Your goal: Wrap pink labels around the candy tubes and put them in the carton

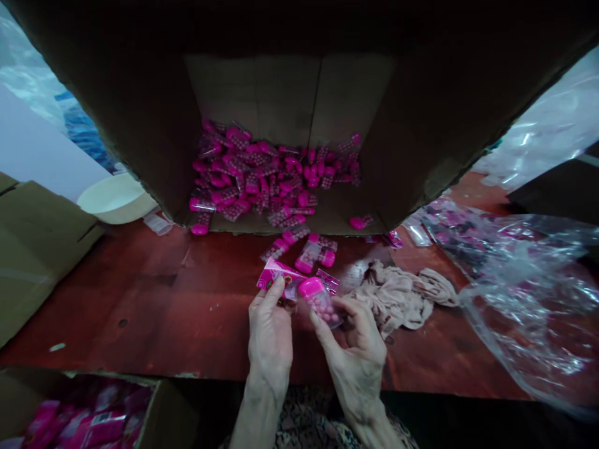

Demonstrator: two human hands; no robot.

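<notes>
Near the table's front edge, my left hand (271, 324) pinches a pink printed plastic packet (279, 274) between thumb and fingers. My right hand (353, 343) grips a small clear candy container (321, 300) with a bright pink cap and pink balls inside. The container lies right beside the packet; whether its end is inside the packet's clear part I cannot tell. Just beyond my hands, several similar containers (307, 257) rest on the red table (154, 299). Another pink printed packet (328, 280) shows partly behind the held container.
A large cardboard box (290, 87) lies open toward me, with many pink-capped containers (262, 174) inside. To the right are a crumpled cloth (402, 296) and a clear plastic bag (538, 312). A white bowl (116, 199) stands left; a carton (163, 411) of pink packs sits lower left.
</notes>
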